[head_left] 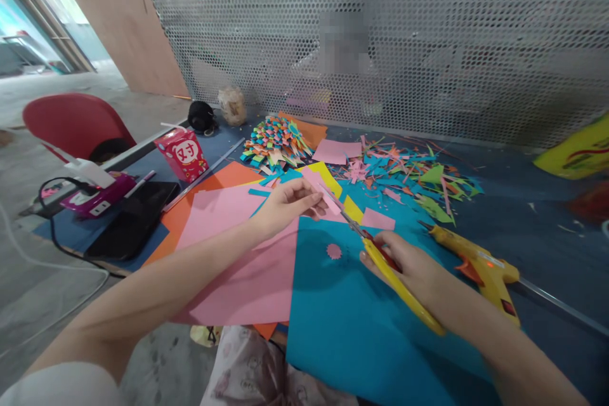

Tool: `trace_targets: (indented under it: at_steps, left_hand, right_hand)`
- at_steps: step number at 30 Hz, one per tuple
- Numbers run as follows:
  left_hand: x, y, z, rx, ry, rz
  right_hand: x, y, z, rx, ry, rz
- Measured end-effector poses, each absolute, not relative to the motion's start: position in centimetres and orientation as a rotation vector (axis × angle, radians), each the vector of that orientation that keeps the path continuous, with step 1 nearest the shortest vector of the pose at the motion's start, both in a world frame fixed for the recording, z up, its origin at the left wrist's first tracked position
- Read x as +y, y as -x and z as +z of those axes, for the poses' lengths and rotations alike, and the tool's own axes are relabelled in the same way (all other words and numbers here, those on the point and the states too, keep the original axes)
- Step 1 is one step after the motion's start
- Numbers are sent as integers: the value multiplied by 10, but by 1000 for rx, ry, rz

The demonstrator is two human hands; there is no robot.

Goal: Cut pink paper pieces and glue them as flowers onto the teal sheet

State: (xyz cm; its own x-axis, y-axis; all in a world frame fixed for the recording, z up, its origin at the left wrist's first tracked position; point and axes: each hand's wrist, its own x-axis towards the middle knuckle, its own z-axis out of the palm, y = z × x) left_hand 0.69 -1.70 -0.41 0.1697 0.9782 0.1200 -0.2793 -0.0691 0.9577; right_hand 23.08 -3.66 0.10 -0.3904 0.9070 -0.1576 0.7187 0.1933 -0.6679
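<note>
My left hand [290, 203] pinches a narrow strip of pink paper [321, 189] above the sheets. Around the handles of yellow scissors [397, 282] my right hand [404, 260] is closed, and the blades lie along the strip's right edge. Below the strip, a small pink paper disc with a notched edge [333, 251] rests on a large blue sheet [352, 323]. A large pink sheet [238, 266] spreads under my left forearm. Small yellow [353, 209] and pink paper pieces [378, 219] lie just beyond the scissors.
Paper scraps [409, 171] and a pile of folded colourful strips [276, 143] lie at the back. A yellow glue gun [480, 263] lies on the right. Left are a red drink carton [183, 153], a black phone [133, 219] and a purple power strip [99, 193]. A perforated metal screen [404, 89] stands behind.
</note>
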Motion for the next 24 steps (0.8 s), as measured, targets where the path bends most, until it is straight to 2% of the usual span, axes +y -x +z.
trace_targets:
  at_steps: [24]
  left_hand:
    - [-16,-2,-4,825,-1170,1232]
  right_hand:
    - [-38,-230,6,-2237,1566,989]
